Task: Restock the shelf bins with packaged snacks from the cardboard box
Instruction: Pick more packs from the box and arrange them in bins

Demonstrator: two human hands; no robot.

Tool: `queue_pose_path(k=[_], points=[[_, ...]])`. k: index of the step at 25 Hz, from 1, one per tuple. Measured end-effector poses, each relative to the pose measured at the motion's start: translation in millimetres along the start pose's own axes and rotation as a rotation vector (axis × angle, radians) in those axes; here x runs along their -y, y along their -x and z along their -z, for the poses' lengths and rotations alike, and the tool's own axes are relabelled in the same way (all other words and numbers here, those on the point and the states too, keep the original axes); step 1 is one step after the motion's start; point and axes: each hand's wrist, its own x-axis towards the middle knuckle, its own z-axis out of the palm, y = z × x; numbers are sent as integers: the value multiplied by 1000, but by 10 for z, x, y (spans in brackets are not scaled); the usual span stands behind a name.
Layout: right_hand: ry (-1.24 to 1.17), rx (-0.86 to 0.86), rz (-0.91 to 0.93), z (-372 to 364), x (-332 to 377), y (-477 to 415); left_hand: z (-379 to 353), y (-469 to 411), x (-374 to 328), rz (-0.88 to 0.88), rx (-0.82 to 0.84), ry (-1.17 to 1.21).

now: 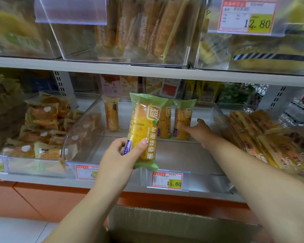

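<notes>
**Left hand (119,155) gripping a green bread packet (146,130)**

Above the open cardboard box (174,223), thumb and curled fingers clasp the packet upright before a clear bin (182,155). Farther in, the right hand (203,132), fingers straight, touches a matching packet (182,120) standing at the back.

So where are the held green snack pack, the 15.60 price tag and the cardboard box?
green snack pack (144,127): head view, its yellow middle.
15.60 price tag (167,180): head view, centre of the label.
cardboard box (174,220): head view, its rear flap.
</notes>
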Motion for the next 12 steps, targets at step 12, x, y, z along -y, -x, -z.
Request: queue_pose_path(k=[12], points=[[-522,254,246,227,411,1125,-326,-164,-38,-352,-7,-507]])
